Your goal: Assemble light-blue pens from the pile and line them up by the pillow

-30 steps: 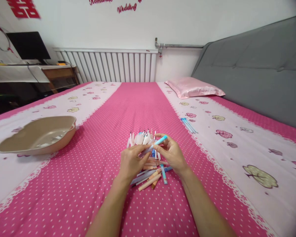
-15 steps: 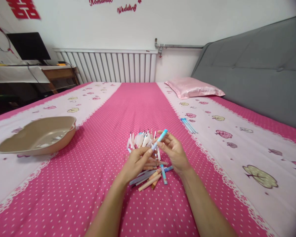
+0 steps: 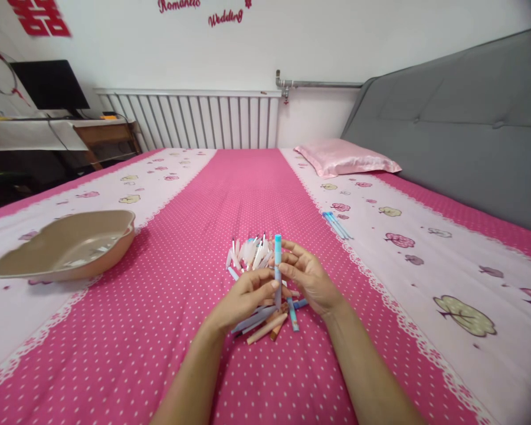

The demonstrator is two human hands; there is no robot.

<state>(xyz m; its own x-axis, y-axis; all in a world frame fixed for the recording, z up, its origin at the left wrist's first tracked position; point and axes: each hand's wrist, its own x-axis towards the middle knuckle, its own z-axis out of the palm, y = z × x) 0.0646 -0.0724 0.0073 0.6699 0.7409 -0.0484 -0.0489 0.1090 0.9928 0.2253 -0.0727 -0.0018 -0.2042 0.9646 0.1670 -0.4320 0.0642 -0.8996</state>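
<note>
A light blue pen (image 3: 278, 254) stands nearly upright between my two hands, its bright blue end at the top. My left hand (image 3: 252, 293) pinches its lower part from the left. The fingers of my right hand (image 3: 312, 277) close on it higher up, from the right. Beneath and behind the hands lies a loose pile of pens and pen parts (image 3: 250, 254) in white, pink, grey and orange. Another blue pen (image 3: 293, 316) rests at the near right of the pile. My hands hide the middle of the pile.
Several blue pens (image 3: 336, 225) lie side by side to the right on the bedspread (image 3: 181, 330). At left sits a beige basin (image 3: 71, 242) with small whitish pieces inside. A pink pillow (image 3: 347, 158) lies at the far right, by the grey headboard (image 3: 451, 118).
The blue pen has turned from a slant to nearly upright, and its top has shifted left. Both hands stay on it. The piles and the basin have kept their places.
</note>
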